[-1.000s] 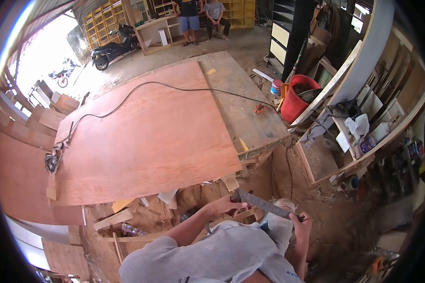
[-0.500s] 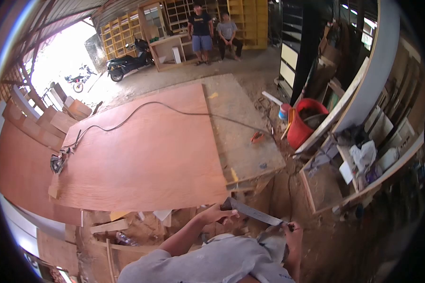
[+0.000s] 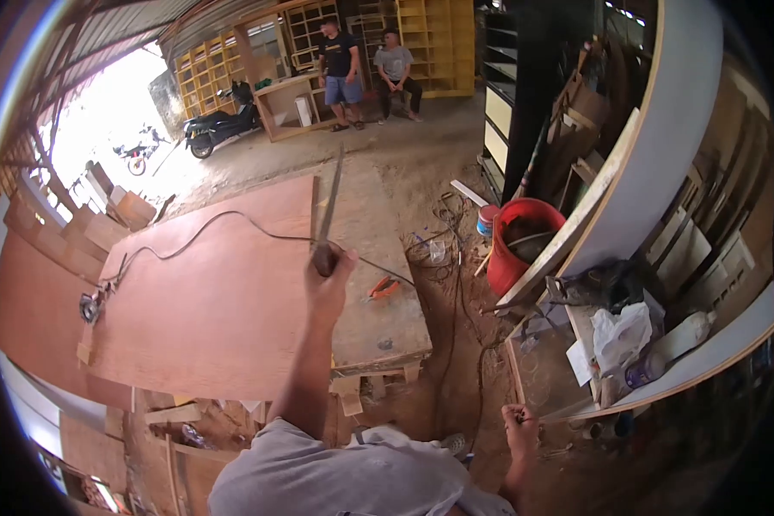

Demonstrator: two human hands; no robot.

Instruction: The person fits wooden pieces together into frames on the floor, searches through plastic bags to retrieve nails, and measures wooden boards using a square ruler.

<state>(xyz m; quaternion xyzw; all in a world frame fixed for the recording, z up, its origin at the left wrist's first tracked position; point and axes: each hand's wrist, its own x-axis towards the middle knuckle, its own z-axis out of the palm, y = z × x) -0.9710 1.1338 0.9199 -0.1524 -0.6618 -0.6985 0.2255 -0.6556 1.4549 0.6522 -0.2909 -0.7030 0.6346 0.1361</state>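
Note:
My left hand [image 3: 325, 279] is raised over the right edge of the reddish plywood sheet [image 3: 206, 301], wrapped round the dark handle of what looks like a handsaw [image 3: 331, 202]. Its long grey blade points up and away from me. Low on the right, my right hand [image 3: 519, 423] is curled closed beside my body, apart from the blade. Something small and dark may sit between its fingers, too blurred to name. Orange-handled pliers [image 3: 384, 289] lie on the worn board [image 3: 365, 331] beyond my left hand. A black cable [image 3: 262, 230] runs across the plywood.
A circular saw [image 3: 90, 305] rests at the plywood's left edge. On the right stand a red bucket [image 3: 512, 277] and a leaning grey board [image 3: 675, 129]. Cords [image 3: 454, 335] trail over the dirt floor. Two people [image 3: 341, 69] are at the back, near a motorbike [image 3: 219, 129].
My left hand has swung the blade up and forward over the boards. My right hand has come away from the blade's tip and dropped lower. The view has turned to the right.

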